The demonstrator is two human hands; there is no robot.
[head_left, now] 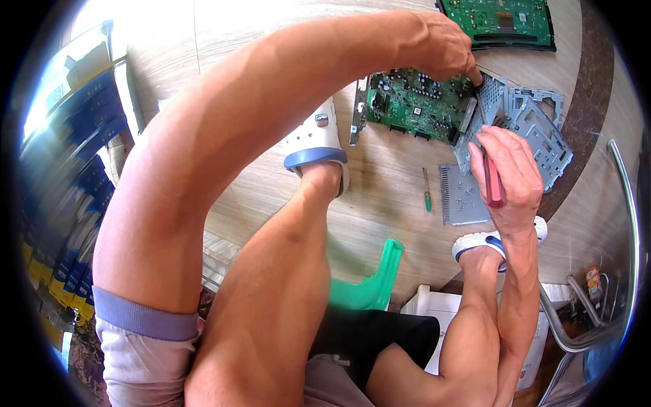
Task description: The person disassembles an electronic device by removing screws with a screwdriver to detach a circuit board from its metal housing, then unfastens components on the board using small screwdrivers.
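My left hand (444, 51) reaches over the far edge of a green circuit board (417, 108). Its fingers are curled, with a fingertip at the corner where the board meets a perforated metal panel (494, 98). My right hand (512, 166) is closed around the red handle of a screwdriver (494, 180), tilted toward the panel's lower part; its tip is hidden by the fingers. Beside the panel lie cut-out grey metal plates (542, 136). A flat metal cover (461, 197) with small screws on it lies just left of my right hand.
A screwdriver with a green handle (428, 201) lies on the tiled floor (380, 183). Another green board (505, 20) is at the top. A green plastic stool (383, 278) is between my legs. My shoes (315, 139) flank the work. Blue packages (74, 203) hang at the left.
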